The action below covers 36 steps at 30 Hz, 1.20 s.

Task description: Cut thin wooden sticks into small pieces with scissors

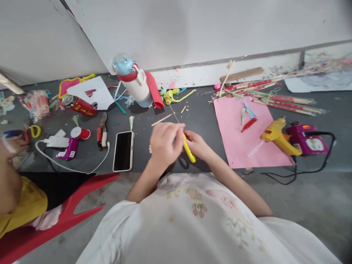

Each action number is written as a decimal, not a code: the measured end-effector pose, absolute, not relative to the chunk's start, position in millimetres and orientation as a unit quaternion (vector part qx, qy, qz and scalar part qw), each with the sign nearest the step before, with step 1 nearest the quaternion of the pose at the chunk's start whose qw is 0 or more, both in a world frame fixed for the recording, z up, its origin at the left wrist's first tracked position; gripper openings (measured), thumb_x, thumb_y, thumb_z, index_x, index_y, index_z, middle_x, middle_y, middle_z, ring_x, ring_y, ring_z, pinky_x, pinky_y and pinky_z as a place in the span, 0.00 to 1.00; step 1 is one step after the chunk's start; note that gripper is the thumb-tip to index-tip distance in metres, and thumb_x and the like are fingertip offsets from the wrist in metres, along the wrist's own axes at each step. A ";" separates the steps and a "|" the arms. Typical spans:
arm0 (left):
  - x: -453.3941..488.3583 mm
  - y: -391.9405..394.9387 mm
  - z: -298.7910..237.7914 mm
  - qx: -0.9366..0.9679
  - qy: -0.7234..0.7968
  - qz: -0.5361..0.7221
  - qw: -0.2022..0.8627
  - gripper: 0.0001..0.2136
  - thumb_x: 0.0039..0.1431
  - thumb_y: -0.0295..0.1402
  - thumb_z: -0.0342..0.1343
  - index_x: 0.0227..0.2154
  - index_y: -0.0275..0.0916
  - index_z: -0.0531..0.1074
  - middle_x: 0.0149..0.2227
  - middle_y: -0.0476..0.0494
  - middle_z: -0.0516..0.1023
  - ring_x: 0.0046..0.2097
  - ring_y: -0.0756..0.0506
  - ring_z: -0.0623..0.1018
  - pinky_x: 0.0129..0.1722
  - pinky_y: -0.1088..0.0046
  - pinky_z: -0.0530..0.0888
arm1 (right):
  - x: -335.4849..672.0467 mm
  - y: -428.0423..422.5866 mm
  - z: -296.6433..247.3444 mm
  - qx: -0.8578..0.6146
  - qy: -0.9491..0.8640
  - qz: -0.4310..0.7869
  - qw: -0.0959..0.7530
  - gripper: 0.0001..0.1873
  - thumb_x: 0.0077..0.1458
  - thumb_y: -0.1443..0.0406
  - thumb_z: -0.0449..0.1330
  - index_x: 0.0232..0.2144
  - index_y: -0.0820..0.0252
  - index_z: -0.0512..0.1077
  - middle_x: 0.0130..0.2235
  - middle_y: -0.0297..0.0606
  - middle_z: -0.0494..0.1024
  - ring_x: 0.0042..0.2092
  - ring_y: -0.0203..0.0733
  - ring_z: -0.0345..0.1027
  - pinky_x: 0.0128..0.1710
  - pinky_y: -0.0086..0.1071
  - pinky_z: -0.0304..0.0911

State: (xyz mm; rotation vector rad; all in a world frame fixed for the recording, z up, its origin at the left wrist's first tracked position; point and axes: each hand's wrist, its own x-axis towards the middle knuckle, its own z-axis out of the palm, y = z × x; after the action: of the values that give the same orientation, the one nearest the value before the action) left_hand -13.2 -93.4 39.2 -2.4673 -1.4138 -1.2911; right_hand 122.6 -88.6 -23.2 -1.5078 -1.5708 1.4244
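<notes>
My left hand (165, 143) is closed in a pinch round a thin stick (173, 114) that slants up and away over the dark table (198, 121). My right hand (197, 145) is wrapped round the yellow handles of scissors (189, 149), right beside the left hand's fingers. Both hands meet at the table's near edge. A black phone (123, 151) lies flat just left of my left hand. A loose wooden stick (162, 119) rests on the table beyond my hands.
A pink sheet (242, 146) lies right, with a yellow glue gun (276, 137) and purple device (306, 139). Red sticks (275, 93) lie behind. A white bottle (134, 82), red can (79, 105), cutters (102, 131) and charger (66, 146) sit left. Another person (16, 183) sits on a red chair (68, 212).
</notes>
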 end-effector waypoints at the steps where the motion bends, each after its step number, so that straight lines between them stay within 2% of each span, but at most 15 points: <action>1: -22.3 -90.7 36.6 -0.768 -0.495 -0.405 0.043 0.08 0.61 0.28 0.48 0.39 0.37 0.72 0.35 0.43 0.76 0.40 0.48 0.72 0.45 0.69 0.67 | 123.7 -91.5 -24.8 -0.559 -0.586 0.525 0.261 0.18 0.55 0.53 0.56 0.37 0.63 0.70 0.30 0.33 0.74 0.29 0.36 0.67 0.28 0.29 0.62; 5: -46.4 -83.3 21.1 -0.763 -0.554 -0.326 0.072 0.10 0.62 0.32 0.47 0.40 0.37 0.72 0.38 0.41 0.75 0.44 0.45 0.72 0.47 0.67 0.67 | 128.7 -102.9 -19.8 -0.550 -0.633 0.485 0.248 0.15 0.50 0.54 0.58 0.33 0.60 0.67 0.25 0.29 0.69 0.26 0.33 0.60 0.25 0.27 0.54; 9: -53.8 -87.5 11.4 -0.771 -0.556 -0.311 0.023 0.10 0.63 0.32 0.46 0.38 0.38 0.72 0.34 0.44 0.77 0.38 0.48 0.74 0.40 0.72 0.68 | 131.8 -110.6 -2.8 -0.541 -0.680 0.433 0.239 0.14 0.49 0.55 0.58 0.31 0.60 0.65 0.23 0.28 0.66 0.24 0.31 0.57 0.26 0.27 0.53; 16: -57.2 -100.1 19.1 -0.768 -0.540 -0.333 -0.092 0.12 0.62 0.30 0.47 0.25 0.38 0.71 0.25 0.49 0.75 0.31 0.52 0.74 0.33 0.77 0.67 | 141.5 -116.9 14.8 -0.542 -0.708 0.390 0.230 0.21 0.46 0.55 0.61 0.40 0.60 0.65 0.27 0.30 0.68 0.27 0.33 0.60 0.28 0.28 0.55; 26: -55.7 -108.9 30.6 -0.758 -0.544 -0.321 -0.162 0.14 0.63 0.34 0.47 0.24 0.38 0.71 0.24 0.51 0.74 0.24 0.55 0.71 0.27 0.79 0.65 | 148.7 -122.8 21.9 -0.526 -0.738 0.354 0.230 0.23 0.47 0.52 0.61 0.39 0.61 0.65 0.29 0.34 0.70 0.28 0.35 0.61 0.28 0.29 0.54; 36: -65.3 -102.6 32.7 -0.814 -0.496 -0.257 -0.160 0.14 0.64 0.32 0.44 0.25 0.39 0.71 0.25 0.49 0.75 0.28 0.52 0.73 0.32 0.77 0.67 | 153.0 -123.0 22.1 -0.519 -0.739 0.378 0.204 0.22 0.48 0.50 0.59 0.38 0.60 0.65 0.27 0.32 0.69 0.27 0.34 0.61 0.27 0.28 0.52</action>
State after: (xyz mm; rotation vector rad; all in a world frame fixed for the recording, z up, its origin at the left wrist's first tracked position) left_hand -65.3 -102.6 32.7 -2.8555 -1.7395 -0.9021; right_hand 153.0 -123.0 22.1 -1.4472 -2.0628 1.0544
